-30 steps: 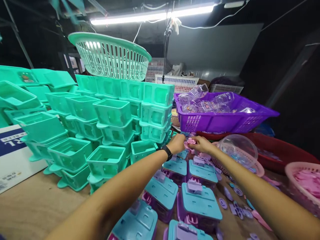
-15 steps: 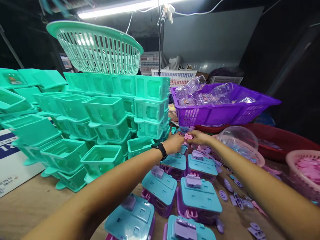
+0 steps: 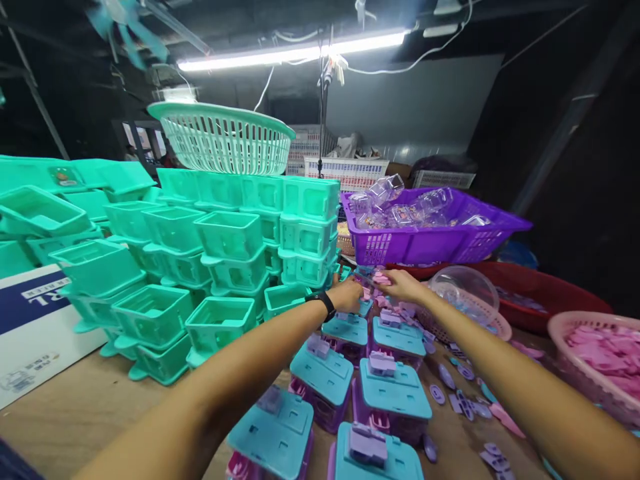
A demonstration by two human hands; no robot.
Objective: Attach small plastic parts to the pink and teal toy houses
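Both arms reach forward to the far end of two rows of small boxes with purple bodies and turquoise lids (image 3: 395, 387). My right hand (image 3: 404, 287) pinches a small pink plastic piece (image 3: 383, 278). My left hand (image 3: 346, 296), with a black band on its wrist, is closed and curled down over the far boxes beside it; its fingertips and whatever they hold are hidden. Lilac latch pieces (image 3: 383, 363) sit on the nearer lids, and pink parts show at the boxes' ends. Loose pink and lilac parts lie near my right hand.
Stacked green tubs (image 3: 227, 237) fill the left, with a green basket (image 3: 225, 140) on top. A purple crate (image 3: 435, 240) of clear plastic boxes stands at the back right. Pink baskets (image 3: 563, 330) and a red basin (image 3: 545, 293) line the right. Lilac parts (image 3: 465, 405) lie scattered on the table.
The view has tilted up and shifted slightly. My right hand, holding the pink piece, has moved a little away from my left hand, which has lowered toward the boxes.
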